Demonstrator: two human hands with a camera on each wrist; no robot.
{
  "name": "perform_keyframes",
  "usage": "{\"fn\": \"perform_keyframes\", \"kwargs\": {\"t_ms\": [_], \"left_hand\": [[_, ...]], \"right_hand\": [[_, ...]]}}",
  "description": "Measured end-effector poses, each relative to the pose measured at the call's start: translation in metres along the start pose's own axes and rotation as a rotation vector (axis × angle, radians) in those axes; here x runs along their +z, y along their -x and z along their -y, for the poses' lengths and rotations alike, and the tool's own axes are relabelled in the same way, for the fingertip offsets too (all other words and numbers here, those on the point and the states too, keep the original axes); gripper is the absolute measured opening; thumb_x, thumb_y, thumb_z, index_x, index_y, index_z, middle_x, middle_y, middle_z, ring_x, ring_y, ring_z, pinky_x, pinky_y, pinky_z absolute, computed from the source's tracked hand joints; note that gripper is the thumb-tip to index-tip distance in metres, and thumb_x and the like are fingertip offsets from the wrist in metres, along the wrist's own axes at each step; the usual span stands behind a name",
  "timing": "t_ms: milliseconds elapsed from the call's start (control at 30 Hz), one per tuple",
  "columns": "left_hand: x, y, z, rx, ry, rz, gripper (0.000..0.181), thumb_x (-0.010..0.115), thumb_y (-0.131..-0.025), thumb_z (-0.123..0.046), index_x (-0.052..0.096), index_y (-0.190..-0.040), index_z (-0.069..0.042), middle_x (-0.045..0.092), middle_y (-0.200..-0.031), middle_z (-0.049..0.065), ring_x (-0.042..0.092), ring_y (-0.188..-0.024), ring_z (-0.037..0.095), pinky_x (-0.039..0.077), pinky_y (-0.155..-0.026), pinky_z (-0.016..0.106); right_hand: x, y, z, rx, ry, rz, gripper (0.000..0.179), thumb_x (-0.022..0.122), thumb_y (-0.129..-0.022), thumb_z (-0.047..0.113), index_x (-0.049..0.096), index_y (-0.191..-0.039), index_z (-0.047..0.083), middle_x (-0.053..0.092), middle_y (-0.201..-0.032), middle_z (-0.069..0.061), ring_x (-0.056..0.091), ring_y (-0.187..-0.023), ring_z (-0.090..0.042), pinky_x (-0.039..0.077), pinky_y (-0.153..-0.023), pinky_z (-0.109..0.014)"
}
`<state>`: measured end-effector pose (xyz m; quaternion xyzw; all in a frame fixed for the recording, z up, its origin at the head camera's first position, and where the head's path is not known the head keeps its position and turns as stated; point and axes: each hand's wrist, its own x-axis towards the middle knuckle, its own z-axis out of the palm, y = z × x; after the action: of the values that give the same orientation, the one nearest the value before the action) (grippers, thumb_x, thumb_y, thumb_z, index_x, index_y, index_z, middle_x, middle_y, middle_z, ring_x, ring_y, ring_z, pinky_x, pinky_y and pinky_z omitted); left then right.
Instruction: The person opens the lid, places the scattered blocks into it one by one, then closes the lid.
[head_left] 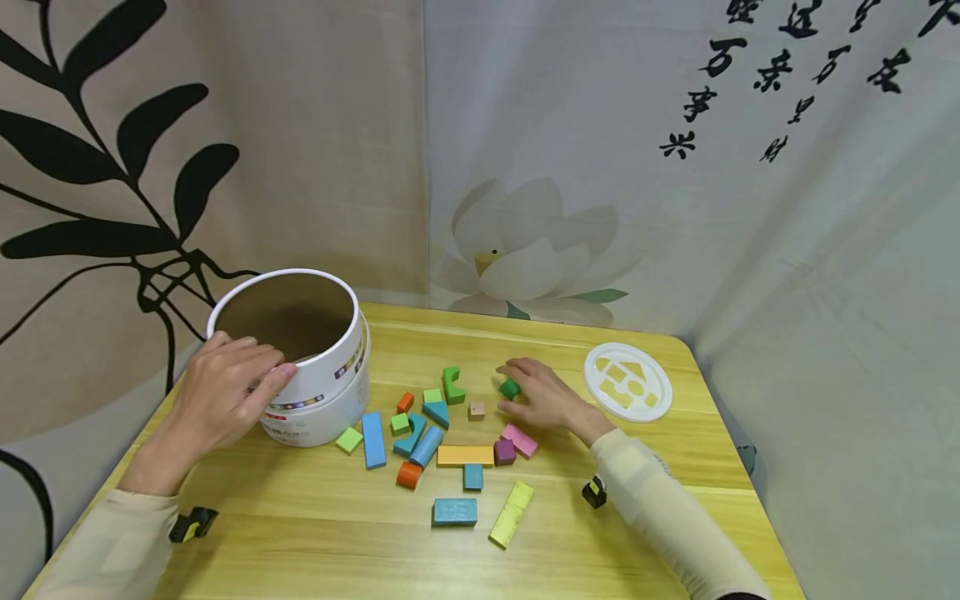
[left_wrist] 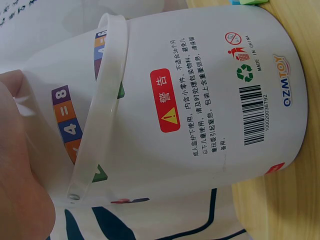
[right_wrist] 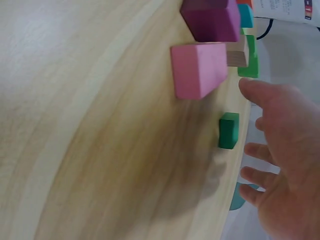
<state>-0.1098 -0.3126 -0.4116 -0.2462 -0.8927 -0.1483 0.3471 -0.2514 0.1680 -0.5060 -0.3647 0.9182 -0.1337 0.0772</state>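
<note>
My left hand (head_left: 225,396) grips the rim of a white plastic bucket (head_left: 322,408), fingers at the rim and thumb on the near side. The bucket stands upright at the table's left; its printed side (left_wrist: 200,100) and pale handle (left_wrist: 102,105) show in the left wrist view. My right hand (head_left: 543,396) hovers by a dark green block (head_left: 509,388), fingers spread. In the right wrist view the green block (right_wrist: 229,131) sits on the table, apart from the fingers. Near that hand are a pink block (head_left: 520,441), a purple block (head_left: 505,452) and a plain wooden cube (head_left: 476,410).
A white lid with shaped holes (head_left: 596,375) lies at the table's back right. Several blocks are scattered mid-table, among them a long blue block (head_left: 373,441), an orange block (head_left: 465,456), a teal block (head_left: 454,512) and a yellow-green block (head_left: 512,515). Curtains hang behind.
</note>
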Motion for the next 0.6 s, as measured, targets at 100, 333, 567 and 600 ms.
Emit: {"fn": "perform_keyframes", "kwargs": {"t_ms": [100, 333, 567, 600], "left_hand": [[0.0, 0.0, 0.0, 0.0, -0.001, 0.001, 0.034, 0.061, -0.105, -0.027, 0.068, -0.076, -0.011, 0.072, -0.072, 0.007, 0.057, -0.066, 0.024, 0.031, -0.074, 0.036], [0.0, 0.0, 0.0, -0.003, -0.003, 0.006, 0.035, 0.06, -0.106, -0.028, 0.067, -0.075, -0.012, 0.071, -0.071, 0.007, 0.057, -0.067, 0.024, 0.03, -0.075, 0.036], [0.0, 0.001, 0.001, -0.006, 0.002, 0.002, 0.034, 0.061, -0.105, -0.027, 0.07, -0.077, -0.01, 0.073, -0.073, 0.008, 0.058, -0.067, 0.025, 0.03, -0.075, 0.036], [0.0, 0.001, 0.001, -0.005, 0.001, 0.001, 0.034, 0.061, -0.105, -0.027, 0.07, -0.077, -0.01, 0.073, -0.073, 0.008, 0.058, -0.067, 0.025, 0.03, -0.075, 0.036]], "right_hand": [[0.003, -0.001, 0.0, 0.011, 0.007, -0.004, 0.065, 0.075, -0.109, 0.04, 0.057, -0.162, 0.008, 0.055, -0.168, -0.024, 0.051, -0.159, -0.046, 0.038, -0.133, -0.064], [0.01, -0.005, -0.001, -0.018, 0.054, -0.036, 0.05, 0.079, -0.107, 0.034, 0.069, -0.148, 0.008, 0.068, -0.149, -0.019, 0.066, -0.137, -0.039, 0.052, -0.121, -0.058], [0.015, -0.009, -0.004, -0.075, 0.073, -0.083, 0.031, 0.08, -0.106, 0.018, 0.077, -0.134, 0.005, 0.072, -0.137, -0.017, 0.072, -0.122, -0.033, 0.061, -0.109, -0.049], [0.014, -0.009, -0.003, -0.081, 0.066, -0.086, 0.029, 0.08, -0.106, 0.016, 0.077, -0.132, 0.005, 0.073, -0.135, -0.017, 0.073, -0.12, -0.032, 0.062, -0.107, -0.048]]}}
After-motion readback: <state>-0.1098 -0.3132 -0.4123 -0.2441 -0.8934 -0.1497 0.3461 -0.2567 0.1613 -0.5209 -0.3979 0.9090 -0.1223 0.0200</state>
